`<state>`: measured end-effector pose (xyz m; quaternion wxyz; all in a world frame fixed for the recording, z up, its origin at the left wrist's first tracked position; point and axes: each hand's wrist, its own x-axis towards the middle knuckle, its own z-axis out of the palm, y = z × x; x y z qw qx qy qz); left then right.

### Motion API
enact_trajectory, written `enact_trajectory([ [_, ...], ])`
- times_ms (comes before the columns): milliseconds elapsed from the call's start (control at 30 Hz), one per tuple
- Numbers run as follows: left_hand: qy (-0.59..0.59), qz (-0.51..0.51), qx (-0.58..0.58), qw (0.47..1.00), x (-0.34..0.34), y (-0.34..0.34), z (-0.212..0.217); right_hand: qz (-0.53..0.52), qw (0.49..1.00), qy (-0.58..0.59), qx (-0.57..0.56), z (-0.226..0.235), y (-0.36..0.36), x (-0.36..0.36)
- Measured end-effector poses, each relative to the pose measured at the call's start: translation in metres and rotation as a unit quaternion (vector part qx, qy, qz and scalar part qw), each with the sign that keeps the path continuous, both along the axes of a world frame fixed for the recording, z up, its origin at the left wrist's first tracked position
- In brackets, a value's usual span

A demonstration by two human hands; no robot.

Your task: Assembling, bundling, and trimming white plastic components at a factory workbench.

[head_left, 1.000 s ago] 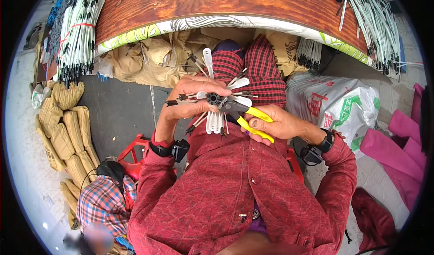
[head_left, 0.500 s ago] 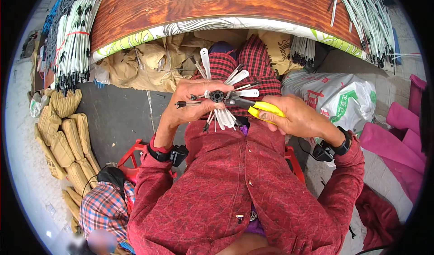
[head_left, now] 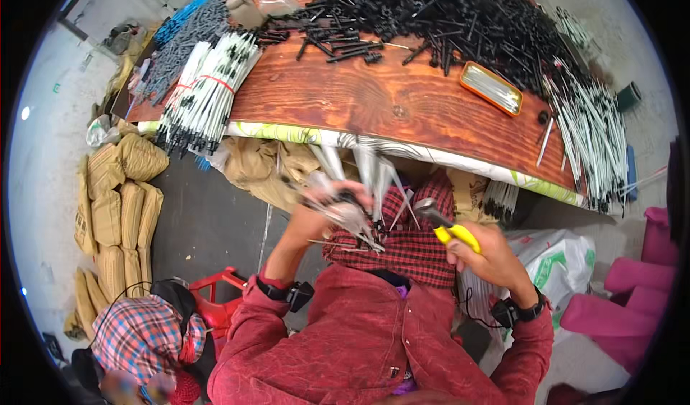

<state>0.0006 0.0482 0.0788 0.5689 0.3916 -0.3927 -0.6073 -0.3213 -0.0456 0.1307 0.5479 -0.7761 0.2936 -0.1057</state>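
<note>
My left hand [head_left: 310, 218] is closed around a black hub with white ribs [head_left: 372, 178] fanning out from it, above my lap. Motion smears the ribs and the fingertips, so the hub is hard to make out. Several thin rods hang below that hand over the checked trousers [head_left: 424, 243]. Off to the right, my right hand [head_left: 496, 255] grips pliers [head_left: 463, 237] by their yellow handles. The dark metal jaws point up and left, apart from the ribs.
Ahead stands a wooden table [head_left: 338, 103] with a heap of black plastic parts [head_left: 445, 17], an orange-rimmed tin [head_left: 491, 89] and bundled white rods [head_left: 208, 89]. More white rods [head_left: 596, 143] lie at right. Paper-wrapped bundles [head_left: 118, 204] and a person in a checked garment [head_left: 144, 333] are at left.
The view has tilted up, showing more of the table. The pliers have come away from the hub toward the right. My left hand has turned the ribs, which now blur.
</note>
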Motion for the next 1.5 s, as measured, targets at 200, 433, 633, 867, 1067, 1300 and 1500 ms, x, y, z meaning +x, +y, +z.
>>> enact_trajectory([
  [200,0.282,0.271,-0.342,0.855,0.084,0.013,0.055,-0.107,0.988,-0.040,0.105,0.012,-0.008,-0.010],
  [433,-0.170,0.514,-0.141,0.829,0.131,-0.026,0.011,-0.107,0.984,-0.052,0.133,-0.009,-0.009,-0.015],
  [633,0.003,0.461,0.020,0.887,0.125,-0.016,-0.025,-0.171,0.975,-0.065,0.126,-0.017,-0.022,-0.019],
  [867,0.284,0.450,0.009,0.847,0.099,-0.035,-0.016,-0.235,0.925,0.065,-0.292,-0.008,-0.072,-0.003],
  [1067,0.209,0.375,-0.020,0.903,0.085,-0.038,-0.037,-0.265,0.821,0.091,-0.497,-0.030,-0.109,-0.001],
  [1300,0.143,0.252,0.012,0.957,0.065,-0.007,-0.031,-0.284,0.787,0.092,-0.539,-0.064,-0.135,0.020],
  [1500,-0.206,0.202,0.115,0.951,0.037,0.008,0.014,-0.290,0.792,0.060,-0.533,-0.053,-0.123,-0.007],
])
